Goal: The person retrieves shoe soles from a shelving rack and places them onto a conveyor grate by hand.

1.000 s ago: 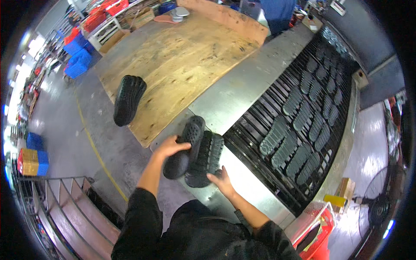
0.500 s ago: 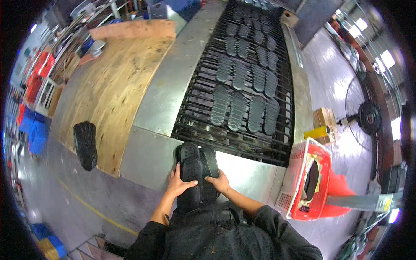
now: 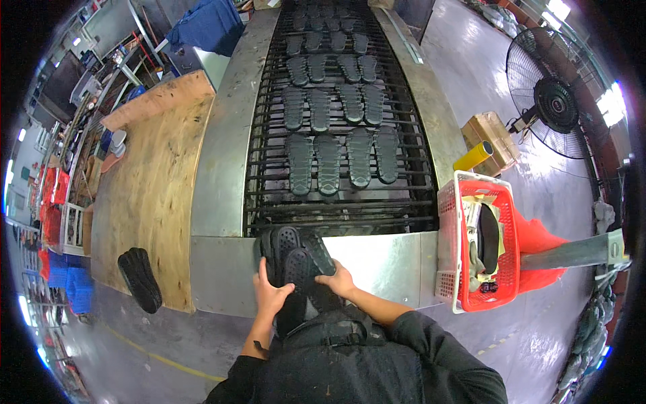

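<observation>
A bunch of black shoe soles (image 3: pixel 297 266) is held low in front of my body, over the near edge of a metal-framed conveyor. My left hand (image 3: pixel 271 291) grips them on the left, thumb lying across the front. On the right side, my right hand (image 3: pixel 338 279) closes its thumb and fingers on a sole with a ridged rim. The soles overlap, so how many there are cannot be told. Beyond my hands, rows of black soles (image 3: pixel 327 165) lie on the dark bars of the conveyor (image 3: pixel 336 224). More black soles (image 3: pixel 140 279) lie together on the wooden board's near-left corner.
The wooden board (image 3: pixel 158 182) adjoins the conveyor's left metal side (image 3: pixel 219 161). At the right stands a red and white basket (image 3: pixel 449 273) containing a dark sole-shaped piece. Behind it are a yellow cylinder (image 3: pixel 473 156), a cardboard box (image 3: pixel 490 140) and a large fan (image 3: pixel 556 106).
My view has turned, shifting the conveyor leftward in the picture. Both hands still hold the soles, which now look more fanned out, with another sole edge showing on the left.
</observation>
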{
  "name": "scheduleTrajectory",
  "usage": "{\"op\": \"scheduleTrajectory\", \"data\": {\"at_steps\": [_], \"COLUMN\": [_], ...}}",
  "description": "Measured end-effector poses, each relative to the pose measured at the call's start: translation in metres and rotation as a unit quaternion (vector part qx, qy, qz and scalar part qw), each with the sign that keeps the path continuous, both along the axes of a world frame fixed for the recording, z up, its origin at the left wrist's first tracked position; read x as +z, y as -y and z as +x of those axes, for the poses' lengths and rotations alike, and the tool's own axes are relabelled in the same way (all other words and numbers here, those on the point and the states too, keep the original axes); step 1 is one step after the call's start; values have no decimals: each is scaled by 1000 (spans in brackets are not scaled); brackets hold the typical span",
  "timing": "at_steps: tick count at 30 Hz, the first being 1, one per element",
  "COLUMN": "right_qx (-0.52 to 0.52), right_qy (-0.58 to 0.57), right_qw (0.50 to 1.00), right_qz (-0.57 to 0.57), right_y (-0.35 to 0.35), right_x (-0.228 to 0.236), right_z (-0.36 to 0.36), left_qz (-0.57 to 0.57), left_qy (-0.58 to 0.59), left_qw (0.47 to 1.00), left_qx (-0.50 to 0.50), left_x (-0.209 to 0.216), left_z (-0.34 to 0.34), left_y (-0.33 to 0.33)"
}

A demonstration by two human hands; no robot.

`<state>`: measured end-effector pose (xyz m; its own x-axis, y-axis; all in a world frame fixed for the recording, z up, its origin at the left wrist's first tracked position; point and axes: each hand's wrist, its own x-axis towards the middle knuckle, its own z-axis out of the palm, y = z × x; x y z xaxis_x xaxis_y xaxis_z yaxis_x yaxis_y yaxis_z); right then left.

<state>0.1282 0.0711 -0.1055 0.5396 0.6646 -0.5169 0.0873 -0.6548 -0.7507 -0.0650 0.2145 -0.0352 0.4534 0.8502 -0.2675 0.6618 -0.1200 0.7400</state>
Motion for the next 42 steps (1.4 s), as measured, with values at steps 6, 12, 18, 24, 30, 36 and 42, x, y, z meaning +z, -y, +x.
{"op": "scheduleTrajectory", "data": {"at_steps": [6, 12, 18, 24, 30, 36, 42], "right_qx": [-120, -24, 60, 40, 69, 95, -84], "right_qy": [-191, 209, 379, 343, 371, 295, 251], "right_qw": [970, 974, 918, 931, 915, 929, 951], "right_qz": [88, -84, -98, -117, -144, -205, -158], "right_y": [68, 175, 107, 114, 114, 95, -12], "right_x": [-2, -17, 23, 10, 12, 16, 10], "right_z": [83, 162, 121, 158, 167, 174, 215], "left_qz": [330, 260, 145, 99, 60, 20, -81], "left_qy": [-336, -133, -168, -214, -162, -86, -219], "left_qw": [878, 951, 973, 964, 982, 991, 964], "left_qx": [-92, -99, -66, -123, -76, -101, -131], "left_x": [29, -2, -29, -18, -7, 37, -19], "left_z": [-4, 8, 22, 45, 62, 181, 289], "left_y": [-17, -18, -19, -44, -67, -74, -55]}}
